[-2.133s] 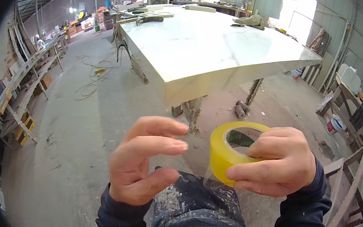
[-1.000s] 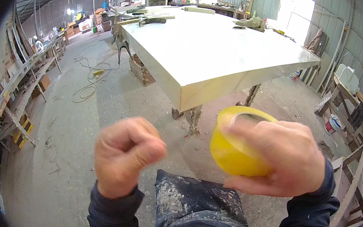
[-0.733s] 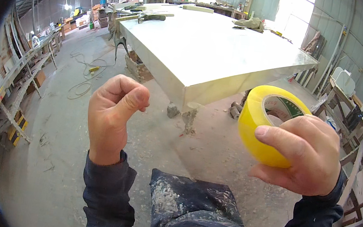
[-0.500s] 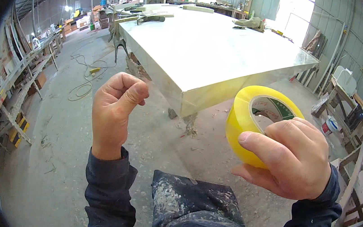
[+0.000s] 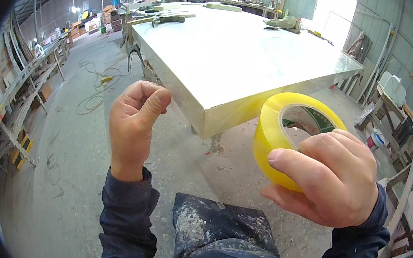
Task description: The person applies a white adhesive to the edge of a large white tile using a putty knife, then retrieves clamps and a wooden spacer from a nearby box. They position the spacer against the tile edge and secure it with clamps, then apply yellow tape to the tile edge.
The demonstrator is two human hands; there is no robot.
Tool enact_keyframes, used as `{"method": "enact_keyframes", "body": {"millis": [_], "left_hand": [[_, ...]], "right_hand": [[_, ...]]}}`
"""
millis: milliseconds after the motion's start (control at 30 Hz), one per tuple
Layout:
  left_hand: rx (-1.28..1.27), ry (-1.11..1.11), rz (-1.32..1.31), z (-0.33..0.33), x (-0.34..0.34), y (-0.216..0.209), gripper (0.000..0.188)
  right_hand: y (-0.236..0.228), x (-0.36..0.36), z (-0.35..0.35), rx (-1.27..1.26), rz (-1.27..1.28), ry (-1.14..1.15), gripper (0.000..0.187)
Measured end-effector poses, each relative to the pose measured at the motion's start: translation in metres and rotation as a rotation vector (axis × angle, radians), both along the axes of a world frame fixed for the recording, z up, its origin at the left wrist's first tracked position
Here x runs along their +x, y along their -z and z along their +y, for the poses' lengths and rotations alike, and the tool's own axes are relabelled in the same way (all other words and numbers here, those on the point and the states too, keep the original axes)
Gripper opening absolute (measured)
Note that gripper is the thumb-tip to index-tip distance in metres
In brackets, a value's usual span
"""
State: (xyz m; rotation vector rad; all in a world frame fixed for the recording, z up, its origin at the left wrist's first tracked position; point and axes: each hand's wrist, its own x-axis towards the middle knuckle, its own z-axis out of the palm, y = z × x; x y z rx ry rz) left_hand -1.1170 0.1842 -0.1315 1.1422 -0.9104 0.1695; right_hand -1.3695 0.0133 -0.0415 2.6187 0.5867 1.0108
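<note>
My right hand [image 5: 332, 178] grips a roll of clear yellow packing tape [image 5: 266, 139], fingers through its core and thumb along the outer side. Raised at the left, my left hand [image 5: 134, 125] is closed in a pinch, thumb against the curled forefinger. Whatever lies in that pinch is too small or too clear to make out. Just beyond both hands is the near corner of a large white slab-topped piece [image 5: 235, 63] with deep edges. The tape roll appears in front of its right edge, and my left hand beside its left edge.
A dark clamp-like tool [image 5: 171, 20] lies on the slab's far left, and a grey-green cloth item [image 5: 284, 23] at its back. A cable [image 5: 94, 97] trails over the dusty floor. Racks line the left wall; a workbench [image 5: 392, 108] and a white bucket [image 5: 375, 140] stand right.
Both hands stay closed in nearly the same pose. The tape roll has shifted slightly left and up, and my left hand slightly right. The slab's corner appears a little lower and further left.
</note>
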Motion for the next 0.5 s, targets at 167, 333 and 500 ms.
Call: {"method": "enact_keyframes", "body": {"millis": [167, 333, 500], "left_hand": [[-0.026, -0.065, 0.002, -0.006, -0.003, 0.006, 0.023], [-0.102, -0.117, -0.021, -0.019, -0.007, 0.011, 0.022], [-0.027, -0.537, -0.082, -0.029, -0.010, 0.016, 0.046]], "right_hand": [[0.000, 0.004, -0.001, 0.003, 0.010, -0.008, 0.052], [0.000, 0.007, -0.006, 0.021, 0.010, -0.002, 0.053], [0.003, 0.015, -0.015, 0.056, 0.008, -0.027, 0.052]]}}
